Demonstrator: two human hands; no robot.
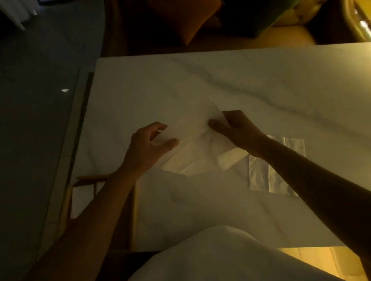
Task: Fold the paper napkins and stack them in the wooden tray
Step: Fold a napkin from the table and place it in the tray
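A white paper napkin [193, 134] is held above the middle of the white marble table [268, 96]. My left hand [150, 147] pinches its left edge and my right hand [237, 128] grips its right edge; the sheet is creased between them. Under my right forearm a pile of flat napkins [277, 166] lies on the table. The wooden tray [83, 180] sits at the table's near left corner, largely hidden by my left forearm, with a white folded napkin [81, 198] showing inside it.
The room is dim. The table's left edge [84, 130] drops to a dark floor. A sofa with an orange cushion [186, 8] stands beyond the far edge. My white clothing [208, 267] fills the bottom of the view.
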